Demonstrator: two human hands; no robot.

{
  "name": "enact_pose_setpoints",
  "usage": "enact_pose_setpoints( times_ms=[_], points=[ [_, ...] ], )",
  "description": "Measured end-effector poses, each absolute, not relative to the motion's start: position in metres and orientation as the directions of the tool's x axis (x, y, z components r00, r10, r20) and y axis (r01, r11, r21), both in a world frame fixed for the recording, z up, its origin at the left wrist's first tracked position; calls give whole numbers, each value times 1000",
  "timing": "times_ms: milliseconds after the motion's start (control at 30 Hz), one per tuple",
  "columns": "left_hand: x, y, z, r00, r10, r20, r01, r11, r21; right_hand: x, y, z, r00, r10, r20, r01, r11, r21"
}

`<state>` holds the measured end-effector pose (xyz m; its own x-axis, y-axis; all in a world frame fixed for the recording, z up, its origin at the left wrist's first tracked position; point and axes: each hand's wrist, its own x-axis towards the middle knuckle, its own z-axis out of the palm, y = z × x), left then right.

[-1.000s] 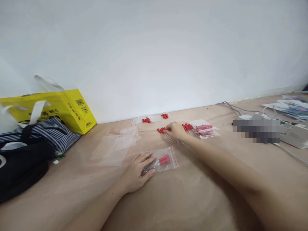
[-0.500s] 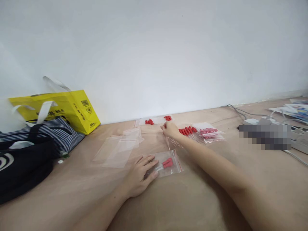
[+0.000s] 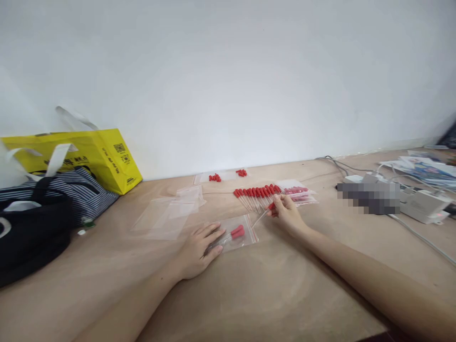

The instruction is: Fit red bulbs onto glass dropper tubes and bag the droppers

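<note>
My left hand [image 3: 201, 249] lies with spread fingers on the left part of a clear zip bag [image 3: 233, 240], in which red-topped droppers [image 3: 238, 231] show. To the right of the bag, my right hand [image 3: 287, 213] pinches a dropper by its red bulb; its clear thin tube [image 3: 261, 217] points down-left toward the bag's red-lined end. Just beyond that hand is a row of several red-topped droppers [image 3: 254, 192], side by side. Filled bags with red bulbs [image 3: 297, 191] are stacked right of the row.
Flat clear bags [image 3: 171, 216] lie at centre left. Loose red bulbs [image 3: 214, 178] rest on plastic near the wall. A yellow bag [image 3: 107, 161], a striped bag [image 3: 94, 194] and a black bag [image 3: 39, 242] stand left. Chargers [image 3: 422, 204], cables and papers [image 3: 427, 168] are right.
My right hand has come back toward me and to the right, and now holds a dropper. The dropper row is uncovered. My left hand remains on the bag; the view has shifted slightly.
</note>
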<state>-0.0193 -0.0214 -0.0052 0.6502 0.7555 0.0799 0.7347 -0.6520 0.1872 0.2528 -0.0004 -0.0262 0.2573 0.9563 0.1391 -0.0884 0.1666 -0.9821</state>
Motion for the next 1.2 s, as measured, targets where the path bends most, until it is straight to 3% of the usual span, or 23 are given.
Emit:
enact_pose_setpoints(
  times_ms=[200,467,667,833,900,1000,1067,1200],
  points=[
    [-20,-22,-6,654,753,72,734,-655,181,242,-11,-29,124,991,48,-209,74,-975],
    [-21,-19,-10,657,749,87,728,-661,184,235,-22,-29,-182,982,56,82,72,-994],
    [-21,-19,-10,655,751,87,730,-658,183,225,-15,-28,-274,962,4,145,45,-988],
    [-19,-18,-8,661,745,94,727,-666,168,217,-5,-32,-209,977,29,217,75,-973],
    [-20,-18,-9,661,743,100,725,-668,167,222,3,-28,-304,953,-4,292,90,-952],
    [-22,-17,-11,662,741,110,722,-670,174,237,25,-11,-466,881,-78,525,204,-826],
    [-24,-16,-13,664,737,124,716,-675,180,242,46,3,-295,952,81,751,284,-596],
    [-26,-15,-16,670,729,140,705,-684,186,225,87,15,-117,975,187,874,190,-448]
  ],
)
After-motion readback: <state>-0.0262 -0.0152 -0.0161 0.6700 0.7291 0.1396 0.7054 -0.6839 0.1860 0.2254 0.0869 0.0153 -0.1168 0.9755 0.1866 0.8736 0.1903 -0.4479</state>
